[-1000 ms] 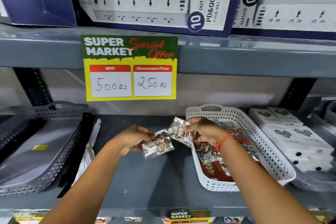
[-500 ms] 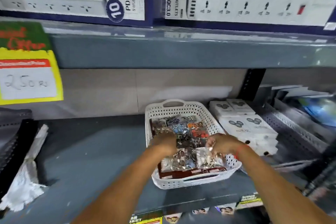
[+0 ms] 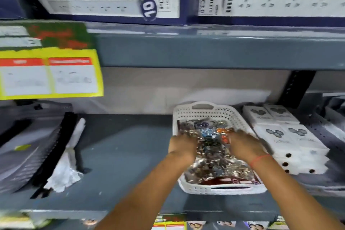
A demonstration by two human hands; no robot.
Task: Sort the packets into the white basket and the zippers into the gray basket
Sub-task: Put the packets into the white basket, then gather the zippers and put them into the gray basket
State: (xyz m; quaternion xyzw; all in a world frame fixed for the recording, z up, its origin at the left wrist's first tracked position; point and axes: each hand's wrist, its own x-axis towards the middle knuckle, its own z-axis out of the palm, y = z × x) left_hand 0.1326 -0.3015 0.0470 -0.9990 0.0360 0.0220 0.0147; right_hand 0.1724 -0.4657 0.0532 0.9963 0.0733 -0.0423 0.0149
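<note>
The white basket [image 3: 188,115] stands on the grey shelf, filled with several shiny clear packets [image 3: 212,160] of small coloured items. My left hand [image 3: 183,145] rests on the left side of the pile and my right hand [image 3: 244,145] on the right side, both inside the basket. Their fingers curl down into the packets and the frame is blurred, so their grip is unclear. The gray basket [image 3: 24,147] sits at the far left. Black zippers [image 3: 61,136] lie along its right edge.
A crumpled white plastic bag [image 3: 67,166] lies next to the zippers. Stacked white boxes [image 3: 291,136] stand right of the white basket. A yellow price sign [image 3: 50,74] hangs from the upper shelf edge [image 3: 205,50]. Bare shelf lies between the two baskets.
One second ago each hand held a packet left of the white basket. Both hands then moved right into the basket and now lie on the pile. The view has swung slightly left.
</note>
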